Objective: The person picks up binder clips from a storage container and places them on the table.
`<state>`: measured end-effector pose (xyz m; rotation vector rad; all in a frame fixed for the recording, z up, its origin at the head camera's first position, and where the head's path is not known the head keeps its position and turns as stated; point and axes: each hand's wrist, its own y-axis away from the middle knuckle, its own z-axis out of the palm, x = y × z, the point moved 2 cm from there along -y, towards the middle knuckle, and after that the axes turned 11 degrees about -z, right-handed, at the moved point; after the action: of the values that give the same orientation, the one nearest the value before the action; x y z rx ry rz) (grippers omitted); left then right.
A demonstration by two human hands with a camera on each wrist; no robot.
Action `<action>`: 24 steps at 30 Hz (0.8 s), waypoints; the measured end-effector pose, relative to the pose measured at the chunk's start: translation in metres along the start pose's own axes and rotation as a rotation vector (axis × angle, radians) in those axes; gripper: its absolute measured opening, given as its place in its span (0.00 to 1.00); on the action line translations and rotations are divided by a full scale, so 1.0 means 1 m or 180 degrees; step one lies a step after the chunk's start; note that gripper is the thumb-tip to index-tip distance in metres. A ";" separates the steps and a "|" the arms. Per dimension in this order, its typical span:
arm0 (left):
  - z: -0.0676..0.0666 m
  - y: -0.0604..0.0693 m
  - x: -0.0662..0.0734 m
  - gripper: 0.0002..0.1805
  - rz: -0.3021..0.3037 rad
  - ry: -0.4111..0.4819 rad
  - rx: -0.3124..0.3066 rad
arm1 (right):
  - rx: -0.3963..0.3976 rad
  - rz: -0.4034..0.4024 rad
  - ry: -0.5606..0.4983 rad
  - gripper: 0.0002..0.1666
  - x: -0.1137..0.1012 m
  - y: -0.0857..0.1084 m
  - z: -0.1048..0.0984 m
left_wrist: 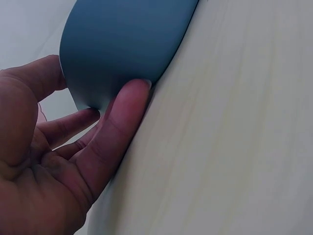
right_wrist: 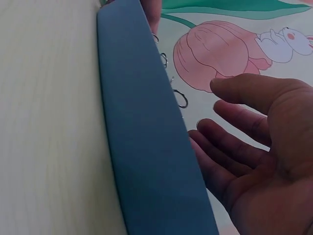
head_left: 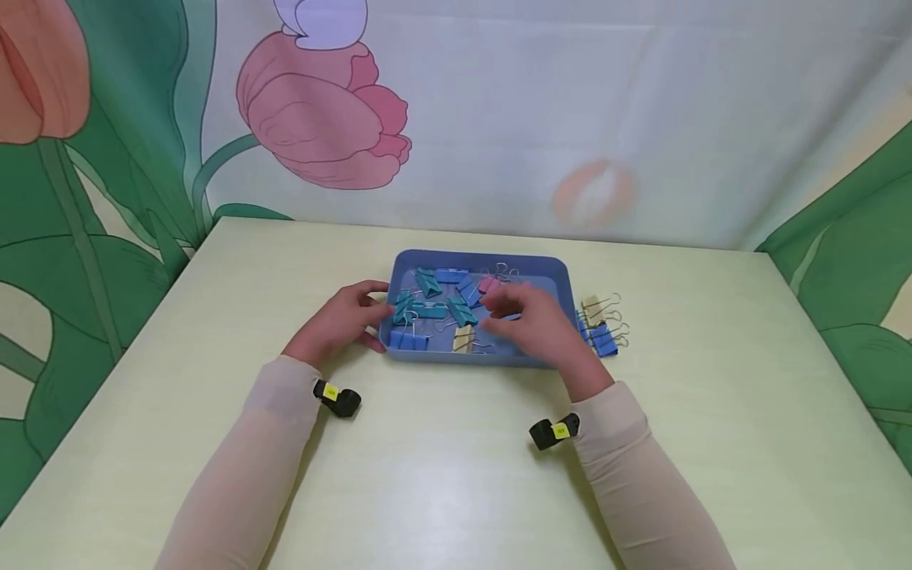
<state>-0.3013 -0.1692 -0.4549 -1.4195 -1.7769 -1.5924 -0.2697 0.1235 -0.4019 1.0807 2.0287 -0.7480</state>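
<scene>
A blue tray point(head_left: 466, 358) on the table holds several binder clips: teal ones point(head_left: 430, 309), blue ones point(head_left: 408, 340), a pink one point(head_left: 488, 284) and a cream one point(head_left: 463, 339). My left hand point(head_left: 347, 318) grips the tray's left end; in the left wrist view its thumb and fingers point(left_wrist: 132, 105) lie around the tray's end wall point(left_wrist: 122, 44). Over the tray's right half hovers my right hand point(head_left: 534, 321), thumb and fingers apart. The right wrist view shows this hand point(right_wrist: 264, 147) behind the tray wall point(right_wrist: 142, 117), with nothing visible between its fingers.
Just right of the tray lie more clips, a cream one point(head_left: 593, 309) and blue ones point(head_left: 604, 341), partly behind my right hand. The pale table point(head_left: 427, 467) ends at a curtain point(head_left: 484, 119) printed with flowers. Each wrist wears a black strapped device.
</scene>
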 end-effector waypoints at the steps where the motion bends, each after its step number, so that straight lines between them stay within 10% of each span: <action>1: 0.000 0.000 0.001 0.34 0.0007 -0.0001 0.0002 | -0.0014 -0.0005 0.0021 0.23 0.000 -0.001 0.001; 24: 0.002 0.000 -0.001 0.34 0.0019 -0.0027 0.0013 | -0.0123 0.0061 0.0487 0.11 0.001 -0.002 0.025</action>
<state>-0.3006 -0.1679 -0.4565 -1.4305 -1.7779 -1.5814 -0.2638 0.1042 -0.4170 1.1645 2.1485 -0.6302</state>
